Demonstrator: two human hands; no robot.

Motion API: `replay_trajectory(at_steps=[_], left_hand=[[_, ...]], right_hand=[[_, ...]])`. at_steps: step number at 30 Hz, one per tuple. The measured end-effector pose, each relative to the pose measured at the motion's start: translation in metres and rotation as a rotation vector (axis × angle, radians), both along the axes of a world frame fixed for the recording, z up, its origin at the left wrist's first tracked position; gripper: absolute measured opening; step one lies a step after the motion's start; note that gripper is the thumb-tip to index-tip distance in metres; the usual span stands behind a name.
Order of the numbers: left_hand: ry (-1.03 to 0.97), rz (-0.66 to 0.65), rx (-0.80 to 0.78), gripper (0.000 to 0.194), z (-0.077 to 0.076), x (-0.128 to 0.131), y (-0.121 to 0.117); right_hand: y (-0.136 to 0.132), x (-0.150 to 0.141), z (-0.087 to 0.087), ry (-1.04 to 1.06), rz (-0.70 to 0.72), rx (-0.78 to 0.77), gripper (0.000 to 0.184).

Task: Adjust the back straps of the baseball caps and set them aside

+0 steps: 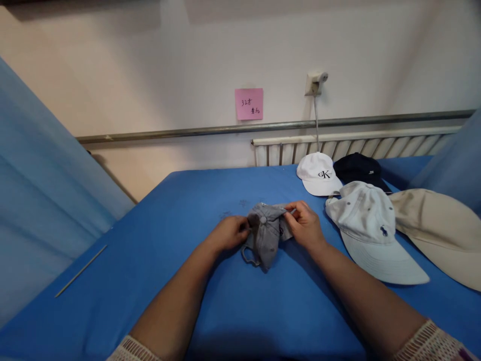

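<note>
Over the middle of the blue-covered table, a grey baseball cap [266, 235] is held between my two hands. Its crown, with the top button, faces me, and its back strap hangs in a loop at the lower left. My left hand [231, 232] is closed on the cap's left edge. With thumb and fingers, my right hand [305, 224] pinches the upper right edge, close to the brim. Part of the brim is hidden behind the crown and my right fingers.
To the right lie a white cap [315, 173], a black cap [356, 168], a pale cap [364, 215] and a beige cap [439, 215]. A thin stick [80, 271] rests on the blue sheet [150, 240] at left. Blue curtains [41, 190] flank the table; a radiator [353, 145] stands behind.
</note>
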State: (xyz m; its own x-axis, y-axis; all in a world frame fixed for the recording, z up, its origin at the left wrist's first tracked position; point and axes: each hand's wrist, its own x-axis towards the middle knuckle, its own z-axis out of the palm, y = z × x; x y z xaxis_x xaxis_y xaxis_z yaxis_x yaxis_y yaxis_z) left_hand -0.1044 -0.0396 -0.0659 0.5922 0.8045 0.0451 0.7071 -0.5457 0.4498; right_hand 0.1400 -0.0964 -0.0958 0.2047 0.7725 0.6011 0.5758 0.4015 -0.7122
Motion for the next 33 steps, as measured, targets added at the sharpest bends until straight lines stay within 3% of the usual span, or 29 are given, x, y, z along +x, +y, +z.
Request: replay_trajectory(at_steps=[5,7,9,11,14,17,20,24,26,30,33], left_hand=[[-0.471,0.474,0.169,0.017,0.007,-0.023,0.024],[-0.536,0.562,0.259,0.019,0.011,-0.026,0.024],[-0.577,0.517,0.3,0.021,0.017,-0.02,0.014],[-0.615,0.343,0.279,0.021,0.025,-0.009,-0.004],[-0.463,0.09,0.286,0.024,0.034,0.011,-0.034],[-0.307,-0.024,0.326,0.028,0.036,0.024,-0.051],[-0.266,-0.021,0.393,0.019,0.033,0.026,-0.052],[-0.371,0.067,0.565,0.018,0.039,0.015,-0.042],[-0.402,0.125,0.615,0.019,0.045,0.007,-0.038],[-0.354,0.171,0.617,0.021,0.051,-0.004,-0.029],[-0.313,0.179,0.623,0.021,0.048,-0.006,-0.023]], right_hand=[[-0.007,0.006,0.013,-0.077,-0.015,0.09,0.006],[-0.01,0.004,0.016,-0.137,0.008,0.096,0.005],[-0.014,0.0,0.017,-0.191,0.034,0.094,0.006],[-0.017,-0.005,0.017,-0.223,0.048,0.089,0.008],[-0.018,-0.011,0.015,-0.226,0.037,0.078,0.01],[-0.018,-0.014,0.014,-0.211,0.011,0.051,0.009],[-0.025,-0.018,0.019,-0.175,0.039,0.02,0.008],[-0.039,-0.028,0.027,-0.12,0.341,0.001,0.011],[-0.037,-0.03,0.023,-0.073,0.4,-0.013,0.015],[-0.012,-0.027,-0.004,0.046,0.094,-0.155,0.019],[0.0,-0.024,-0.022,0.105,0.096,-0.336,0.03]])
